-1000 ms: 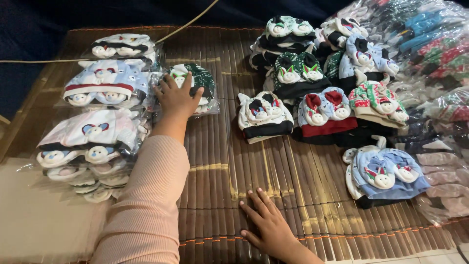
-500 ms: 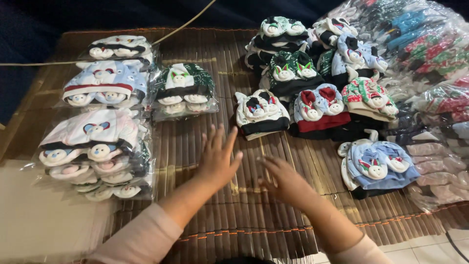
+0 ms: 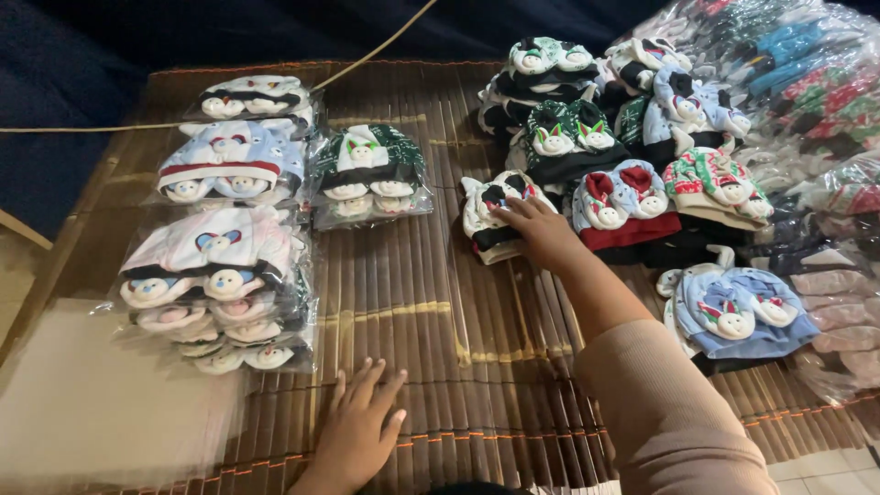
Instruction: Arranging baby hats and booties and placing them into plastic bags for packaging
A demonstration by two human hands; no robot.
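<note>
Right hand (image 3: 541, 229) has reached the white hat (image 3: 490, 220).

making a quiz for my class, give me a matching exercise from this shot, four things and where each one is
Things:
1. right hand
2. left hand
3. green hat pack
4. blue hat

Places:
A. flat on the bamboo mat, near edge
B. on the white and black hat
C. far right, near edge
D. right of the blue and white pack

Pairs: 1-B, 2-A, 3-D, 4-C
</note>
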